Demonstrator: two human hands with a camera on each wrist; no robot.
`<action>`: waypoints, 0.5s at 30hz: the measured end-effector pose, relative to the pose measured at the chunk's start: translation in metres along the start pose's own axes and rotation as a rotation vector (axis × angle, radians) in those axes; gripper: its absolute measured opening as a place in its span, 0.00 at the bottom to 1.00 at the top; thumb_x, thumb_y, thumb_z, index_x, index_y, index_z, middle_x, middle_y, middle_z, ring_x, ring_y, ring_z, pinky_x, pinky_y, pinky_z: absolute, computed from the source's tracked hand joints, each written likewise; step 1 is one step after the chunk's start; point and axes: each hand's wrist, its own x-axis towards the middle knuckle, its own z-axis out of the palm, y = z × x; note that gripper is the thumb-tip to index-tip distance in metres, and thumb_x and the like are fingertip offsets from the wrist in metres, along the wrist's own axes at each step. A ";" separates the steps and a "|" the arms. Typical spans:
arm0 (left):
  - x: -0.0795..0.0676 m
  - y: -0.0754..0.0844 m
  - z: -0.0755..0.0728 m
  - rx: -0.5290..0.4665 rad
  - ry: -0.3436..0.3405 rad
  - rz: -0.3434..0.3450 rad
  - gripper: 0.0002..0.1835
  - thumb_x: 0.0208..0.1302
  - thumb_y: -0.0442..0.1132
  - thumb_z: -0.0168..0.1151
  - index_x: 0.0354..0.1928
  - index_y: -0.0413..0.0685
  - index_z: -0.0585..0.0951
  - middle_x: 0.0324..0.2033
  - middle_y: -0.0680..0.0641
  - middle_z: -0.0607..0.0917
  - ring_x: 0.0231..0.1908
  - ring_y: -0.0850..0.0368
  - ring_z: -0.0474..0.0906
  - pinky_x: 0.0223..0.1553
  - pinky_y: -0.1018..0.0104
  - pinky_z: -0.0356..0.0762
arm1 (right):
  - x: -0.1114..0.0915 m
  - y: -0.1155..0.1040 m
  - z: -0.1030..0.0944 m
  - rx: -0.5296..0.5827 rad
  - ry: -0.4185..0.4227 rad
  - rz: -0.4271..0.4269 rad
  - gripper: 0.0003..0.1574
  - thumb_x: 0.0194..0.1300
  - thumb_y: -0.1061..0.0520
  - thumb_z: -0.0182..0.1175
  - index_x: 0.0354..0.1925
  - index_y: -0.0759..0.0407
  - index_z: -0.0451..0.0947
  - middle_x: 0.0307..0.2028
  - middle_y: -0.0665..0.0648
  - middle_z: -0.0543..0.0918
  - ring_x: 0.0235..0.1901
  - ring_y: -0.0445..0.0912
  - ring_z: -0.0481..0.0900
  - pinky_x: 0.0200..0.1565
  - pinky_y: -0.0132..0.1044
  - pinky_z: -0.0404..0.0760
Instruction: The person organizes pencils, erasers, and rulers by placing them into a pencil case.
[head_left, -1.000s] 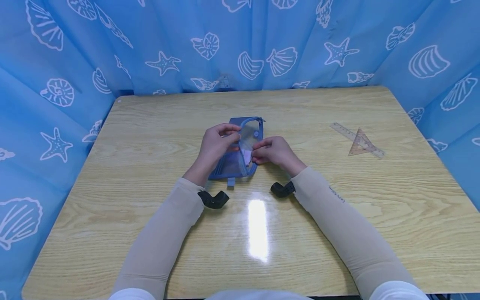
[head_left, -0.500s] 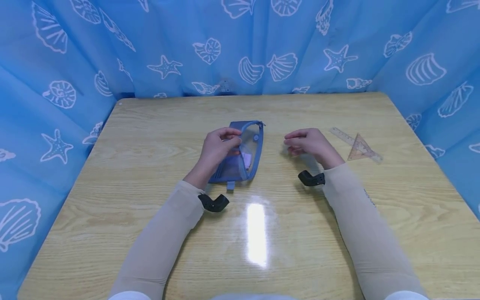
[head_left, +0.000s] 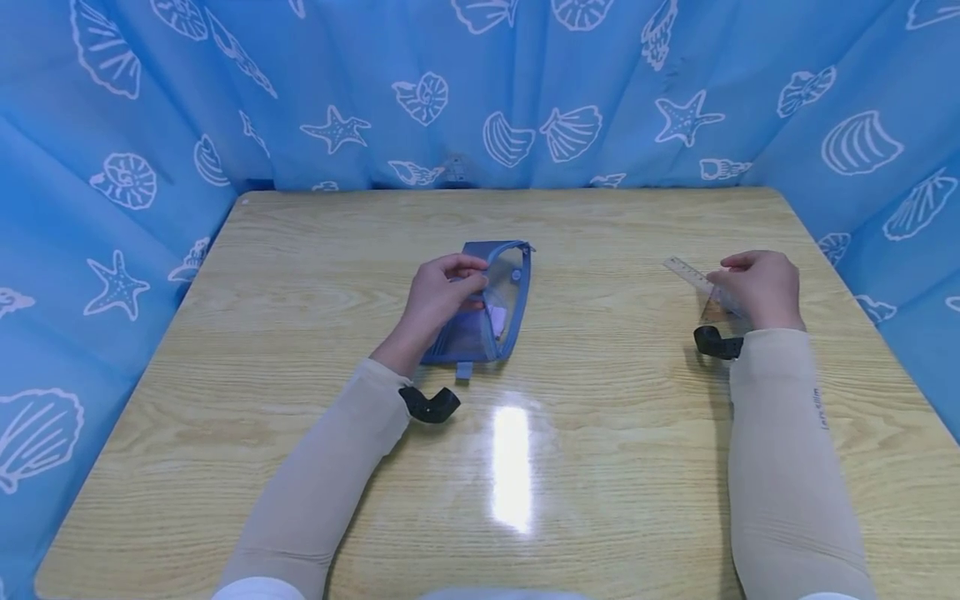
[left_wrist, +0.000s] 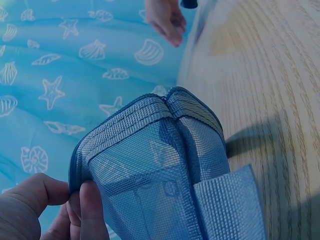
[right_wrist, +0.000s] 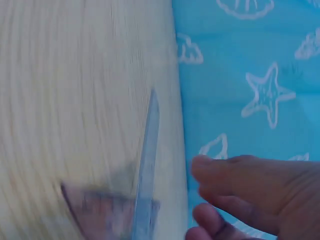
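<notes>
A blue mesh zip pencil case (head_left: 459,342) lies on the table with its zip opening spread. My left hand (head_left: 438,296) pinches the edge of that opening between thumb and fingers; the left wrist view shows the grip on the webbing rim of the case (left_wrist: 150,170). A small pale object (head_left: 498,321) rests inside. Over at the right, my right hand (head_left: 761,287) hovers above a clear ruler (head_left: 681,271) and a brownish transparent set square (head_left: 714,312). In the right wrist view, the fingers are loosely bent and apart from the ruler (right_wrist: 146,167).
The wooden table (head_left: 600,467) has a bright light reflection (head_left: 512,467) near its front. A blue curtain (head_left: 480,92) with white shell prints surrounds the back and sides. Each wrist carries a black camera mount (head_left: 429,406).
My right hand has left the pencil case and moved right, to over the ruler and set square. The left hand keeps its pinch on the case, which has hardly moved.
</notes>
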 end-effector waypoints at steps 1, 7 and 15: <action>0.000 0.000 0.000 0.000 0.001 0.001 0.14 0.64 0.34 0.63 0.51 0.41 0.83 0.39 0.47 0.81 0.36 0.54 0.80 0.36 0.65 0.88 | 0.000 0.003 -0.002 -0.010 -0.020 0.010 0.32 0.70 0.50 0.56 0.62 0.73 0.72 0.57 0.75 0.72 0.54 0.67 0.69 0.51 0.61 0.74; 0.000 -0.001 -0.001 -0.003 0.011 0.007 0.11 0.63 0.34 0.63 0.47 0.45 0.84 0.39 0.47 0.80 0.36 0.54 0.80 0.36 0.64 0.88 | 0.000 0.013 -0.006 -0.065 -0.093 0.025 0.33 0.68 0.51 0.59 0.61 0.74 0.71 0.58 0.77 0.71 0.53 0.67 0.70 0.50 0.61 0.74; 0.001 -0.002 -0.001 -0.002 0.006 0.012 0.12 0.63 0.34 0.63 0.48 0.44 0.84 0.39 0.47 0.81 0.36 0.54 0.80 0.36 0.64 0.88 | 0.002 0.017 -0.005 -0.066 -0.101 0.033 0.30 0.67 0.53 0.60 0.59 0.74 0.74 0.60 0.78 0.70 0.59 0.70 0.66 0.60 0.65 0.68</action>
